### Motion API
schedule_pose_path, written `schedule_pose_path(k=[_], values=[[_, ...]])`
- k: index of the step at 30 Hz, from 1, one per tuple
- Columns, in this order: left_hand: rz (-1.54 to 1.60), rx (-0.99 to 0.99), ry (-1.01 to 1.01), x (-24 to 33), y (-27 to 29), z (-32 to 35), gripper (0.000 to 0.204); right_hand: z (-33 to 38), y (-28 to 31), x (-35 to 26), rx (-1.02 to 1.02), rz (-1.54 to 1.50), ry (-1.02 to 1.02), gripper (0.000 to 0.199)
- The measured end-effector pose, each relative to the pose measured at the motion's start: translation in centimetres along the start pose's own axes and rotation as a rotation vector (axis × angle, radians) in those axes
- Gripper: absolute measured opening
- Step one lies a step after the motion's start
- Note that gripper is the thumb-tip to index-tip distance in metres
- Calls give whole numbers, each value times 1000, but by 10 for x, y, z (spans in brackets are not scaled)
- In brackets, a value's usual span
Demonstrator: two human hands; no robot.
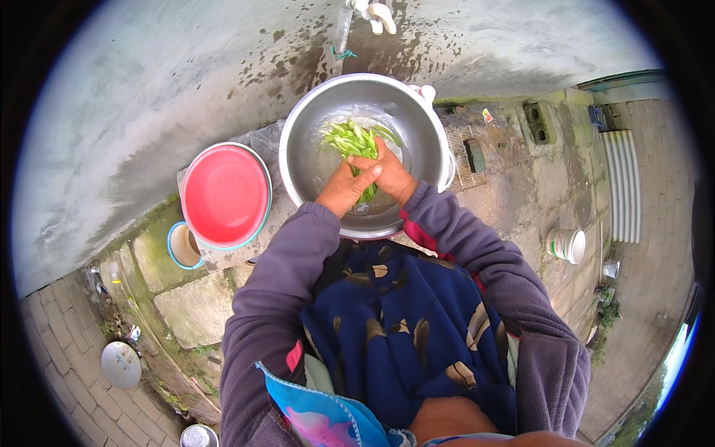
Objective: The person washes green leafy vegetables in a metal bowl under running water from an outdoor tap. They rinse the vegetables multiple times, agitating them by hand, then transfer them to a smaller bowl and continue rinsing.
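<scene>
Both my hands are together over a large metal basin [298,149], closed round a bunch of green leafy vegetables [350,138]. The light green leaves spread out beyond my fingers toward the far side, and some hang below my hands. My left hand [347,185] grips the bunch from the left, its thumb lying toward my right hand [389,173], which wraps the bunch from the right. Water appears to lie in the bottom of the basin. Part of the bunch is hidden behind my fingers.
A red plastic basin [223,195] stands to the left on a stone slab. Below it is a blue-rimmed bucket [183,246]. A tap [378,15] juts from the wall beyond the metal basin. A drain grate [463,156] and a white bucket [567,245] are at right.
</scene>
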State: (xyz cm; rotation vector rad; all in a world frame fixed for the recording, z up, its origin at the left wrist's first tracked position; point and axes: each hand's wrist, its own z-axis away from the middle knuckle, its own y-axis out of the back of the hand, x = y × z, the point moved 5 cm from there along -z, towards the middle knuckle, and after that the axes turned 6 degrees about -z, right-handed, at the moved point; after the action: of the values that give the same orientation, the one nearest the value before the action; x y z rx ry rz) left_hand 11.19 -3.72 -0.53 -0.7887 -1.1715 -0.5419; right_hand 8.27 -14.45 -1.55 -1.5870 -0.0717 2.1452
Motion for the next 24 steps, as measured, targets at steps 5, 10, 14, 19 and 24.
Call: schedule_pose_path(k=[5, 10, 14, 19, 24], values=[[-428, -164, -73, 4, -1, 2, 69, 6, -5, 6, -102, -142, -78, 59], [-449, -184, 19, -1, -4, 6, 69, 11, 1, 13, -96, -336, -124, 52], [-291, -25, 132, -12, -9, 11, 70, 13, 8, 18, -5, -377, -23, 47], [-351, 20, 253, -14, -10, 16, 77, 11, 14, 18, 17, -368, 55, 41], [-522, 37, 267, 3, 8, 37, 71, 4, 45, -2, 125, -287, 163, 36]])
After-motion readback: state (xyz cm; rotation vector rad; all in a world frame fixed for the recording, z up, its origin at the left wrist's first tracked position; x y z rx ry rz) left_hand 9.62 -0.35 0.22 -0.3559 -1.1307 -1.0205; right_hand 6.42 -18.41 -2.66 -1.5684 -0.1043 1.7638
